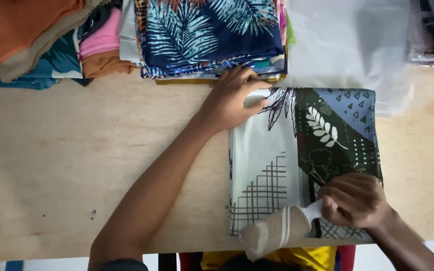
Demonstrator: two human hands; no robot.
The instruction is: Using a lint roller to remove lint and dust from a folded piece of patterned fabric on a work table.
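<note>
Nearest the lens: a beige cloth-wrapped tool (pixel 272 232) with pale stripes and a white neck, lying tilted across the near edge of the folded printed fabric (pixel 302 160). Its rounded beige end points toward the near-left and overhangs the fabric's near edge; the white neck runs into the right hand (pixel 353 200). What kind of tool it is cannot be told from this view.

Right hand: fingers curled shut around the white neck, knuckles up, resting on the fabric's near-right corner.

Left hand (pixel 232 98): palm down, fingers loosely bent, pressing on the far-left corner of the folded fabric. Fingertips lie just beside the bottom edge of the fabric stack behind it. It grips nothing; it only presses flat.

Folded fabric: a rectangle lying flat on the plywood table (pixel 76 165), right of centre. Left part is pale with a brown crosshatch grid; right part is dark green with white leaf shapes, dots, and a blue patch of small triangles at the far-right corner.

Along the far edge of the table: a stack of folded fabrics topped by a navy palm-leaf print (pixel 207 35); left of it, pink (pixel 101 37), orange (pixel 26 25) and teal folded pieces, touching one another. A sheet of clear plastic (pixel 347 45) lies far-right, just behind the folded fabric.

Below the table's near edge, a strip of yellow cloth (pixel 312 257) shows.
</note>
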